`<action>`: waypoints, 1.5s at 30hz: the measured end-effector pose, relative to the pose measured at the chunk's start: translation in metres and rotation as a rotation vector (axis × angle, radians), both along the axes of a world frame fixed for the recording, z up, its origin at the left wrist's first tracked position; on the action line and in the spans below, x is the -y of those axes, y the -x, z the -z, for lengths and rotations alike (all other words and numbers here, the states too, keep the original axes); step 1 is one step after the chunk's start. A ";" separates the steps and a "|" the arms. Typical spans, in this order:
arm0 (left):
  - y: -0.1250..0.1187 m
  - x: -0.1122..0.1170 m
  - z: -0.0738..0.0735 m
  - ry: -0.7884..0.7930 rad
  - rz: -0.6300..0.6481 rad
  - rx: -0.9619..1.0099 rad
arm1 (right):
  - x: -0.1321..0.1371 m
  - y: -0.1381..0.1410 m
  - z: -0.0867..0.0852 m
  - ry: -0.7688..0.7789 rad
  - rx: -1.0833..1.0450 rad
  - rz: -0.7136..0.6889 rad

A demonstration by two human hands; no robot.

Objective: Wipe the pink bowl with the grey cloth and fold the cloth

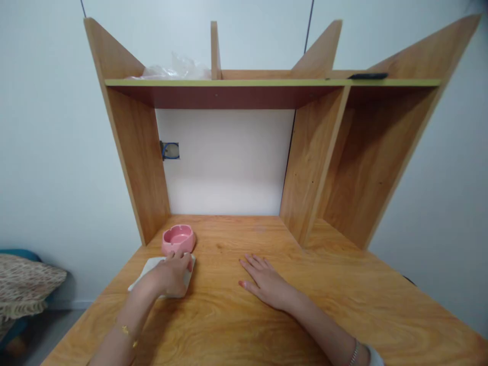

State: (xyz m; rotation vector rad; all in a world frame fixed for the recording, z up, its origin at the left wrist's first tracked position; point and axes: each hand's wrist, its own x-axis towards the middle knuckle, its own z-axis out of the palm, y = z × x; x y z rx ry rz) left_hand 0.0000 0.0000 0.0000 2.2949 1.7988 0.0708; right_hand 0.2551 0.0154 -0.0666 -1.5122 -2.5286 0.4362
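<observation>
Wooden desk (244, 315) with a hutch of shelves fixed at its far edge, pale wall behind. Left hand (172, 274) lies palm down on a white cloth (147, 272) at the left part of the desktop, fingers curled a little over the fabric, pressing it flat rather than pinching it; no closed grasp visible. The cloth lies flat on the wood, one corner reaching out toward the desk's left edge. Just beyond the fingertips stands a pink ashtray (178, 239), upright, round with a shallow hollow, near the foot of the hutch's left side panel; the fingertips look to touch its near wall, though contact cannot be told for certain. Right hand (267, 282) rests flat and open on bare wood near the middle of the desk, fingers spread and pointing left and away, holding nothing, well apart from cloth and ashtray. A thin bracelet on each wrist. On the upper shelf (267, 82), crumpled clear plastic (175, 68) at the left, a dark flat object (368, 75) at the right. Patterned fabric (26, 287) at the far left, below desk level.
</observation>
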 end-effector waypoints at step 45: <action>0.033 -0.057 0.038 -0.379 -0.661 0.597 | -0.017 -0.045 -0.036 -0.314 0.161 0.078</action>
